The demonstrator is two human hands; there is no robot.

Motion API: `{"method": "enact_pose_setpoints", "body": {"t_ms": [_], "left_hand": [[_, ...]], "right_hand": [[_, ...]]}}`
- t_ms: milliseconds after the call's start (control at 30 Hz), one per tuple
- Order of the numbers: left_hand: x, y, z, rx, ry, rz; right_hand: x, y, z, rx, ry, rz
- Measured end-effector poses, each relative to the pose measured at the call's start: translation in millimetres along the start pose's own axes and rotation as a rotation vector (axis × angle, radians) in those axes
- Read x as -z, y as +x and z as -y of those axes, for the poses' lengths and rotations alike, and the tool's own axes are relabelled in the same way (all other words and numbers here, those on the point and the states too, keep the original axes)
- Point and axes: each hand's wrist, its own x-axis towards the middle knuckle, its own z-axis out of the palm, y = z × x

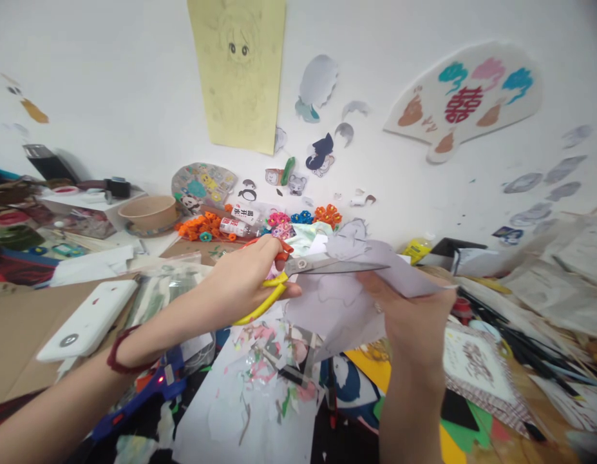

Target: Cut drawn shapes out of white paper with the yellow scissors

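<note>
My left hand [247, 277] is closed round the handles of a pair of scissors [334, 265], one handle yellow and the other orange-red. Their blades point right and lie across a sheet of paper [337, 306] with faint drawn outlines. My right hand [407, 309] grips that sheet at its right side, the thumb near the blade tips and the other fingers partly hidden. Above the blades, a part of the paper with a drawn figure sticks up. Below the hands lies a white sheet [230, 412] strewn with coloured paper scraps [262, 370].
A blue glue gun [146, 393] with a lit red light lies below my left forearm. Nearby is a white power bank [88, 319] on cardboard. A beige bowl [148, 214] and orange flowers [201, 225] stand behind. Pens and papers crowd the right; cutouts cover the wall.
</note>
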Motion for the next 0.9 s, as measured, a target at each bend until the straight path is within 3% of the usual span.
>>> {"method": "enact_pose_setpoints", "body": {"t_ms": [267, 733, 900], "left_hand": [[-1.6, 1, 5, -0.079, 0.057, -0.042], [-0.5, 0, 3, -0.087, 0.124, -0.044], [-1.6, -1, 6, -0.102, 0.108, -0.059]], "right_hand": [[2, -1, -1, 0.007, -0.078, -0.013], [-2, -5, -9, -0.059, 0.013, -0.061], [-6, -5, -12, -0.066, 0.085, -0.023]]}}
